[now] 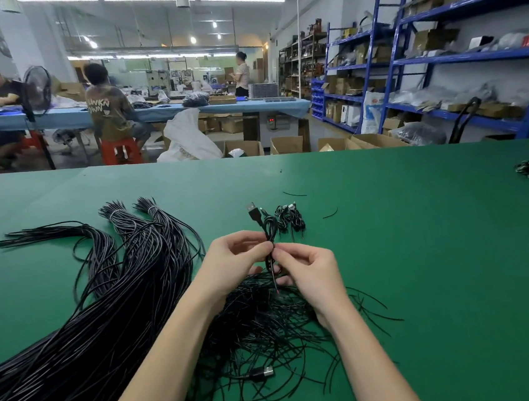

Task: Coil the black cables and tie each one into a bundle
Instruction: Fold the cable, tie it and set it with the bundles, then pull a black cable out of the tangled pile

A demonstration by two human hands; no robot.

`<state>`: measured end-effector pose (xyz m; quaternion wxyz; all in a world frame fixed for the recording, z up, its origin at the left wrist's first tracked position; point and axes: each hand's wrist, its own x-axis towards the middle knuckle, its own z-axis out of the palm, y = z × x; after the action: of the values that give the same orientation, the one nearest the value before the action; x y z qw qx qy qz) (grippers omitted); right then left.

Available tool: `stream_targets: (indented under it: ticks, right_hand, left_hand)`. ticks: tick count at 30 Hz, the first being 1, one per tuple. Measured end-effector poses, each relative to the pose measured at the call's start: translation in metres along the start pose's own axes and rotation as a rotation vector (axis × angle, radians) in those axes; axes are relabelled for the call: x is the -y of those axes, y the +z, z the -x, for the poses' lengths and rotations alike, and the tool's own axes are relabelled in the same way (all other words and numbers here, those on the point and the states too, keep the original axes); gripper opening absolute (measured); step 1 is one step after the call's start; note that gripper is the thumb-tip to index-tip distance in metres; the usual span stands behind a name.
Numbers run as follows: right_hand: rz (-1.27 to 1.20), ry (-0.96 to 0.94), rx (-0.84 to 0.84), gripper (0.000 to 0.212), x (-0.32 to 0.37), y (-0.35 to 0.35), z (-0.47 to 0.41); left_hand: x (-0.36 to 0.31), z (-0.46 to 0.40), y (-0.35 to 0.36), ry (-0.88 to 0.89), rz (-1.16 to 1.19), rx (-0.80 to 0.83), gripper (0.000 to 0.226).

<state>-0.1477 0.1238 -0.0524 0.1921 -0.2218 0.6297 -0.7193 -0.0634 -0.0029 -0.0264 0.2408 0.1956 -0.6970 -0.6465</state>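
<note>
A flat green table covering (pixel 425 248) is filling the lower part of the frame, and behind it a workshop is showing: blue metal shelving (pixel 438 61) stacked with cardboard boxes at the upper right, and people sitting at a long blue-topped bench (pixel 156 112) at the upper left. A thick sheaf of long black cables (pixel 105 315) is sweeping from the lower left towards the centre, and a loose tangle of thin black wires (pixel 269 324) is lying under the wrists. In the middle of the frame the left hand (pixel 233 262) and right hand (pixel 309 270) are meeting, fingertips pinching one coiled black cable with a USB plug (pixel 268 229) standing upright between them. Just beyond, small tied black cable bundles (pixel 289 217) are resting on the covering
</note>
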Motion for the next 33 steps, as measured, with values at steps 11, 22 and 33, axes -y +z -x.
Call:
stream_targets:
  ticks: [11, 22, 33]
  right_hand:
    - [0.065, 0.02, -0.195, 0.013, -0.011, -0.019, 0.002]
    - [0.058, 0.036, -0.133, 0.013, -0.011, -0.021, 0.001]
    - [0.078, 0.051, -0.09, 0.011, -0.012, -0.021, 0.001]
  left_hand:
    - [0.016, -0.086, 0.017, -0.232, -0.181, -0.266, 0.027]
    - [0.043, -0.129, 0.042, -0.11, -0.583, -0.302, 0.016]
    - [0.038, -0.142, 0.038, -0.098, -0.698, -0.257, 0.031]
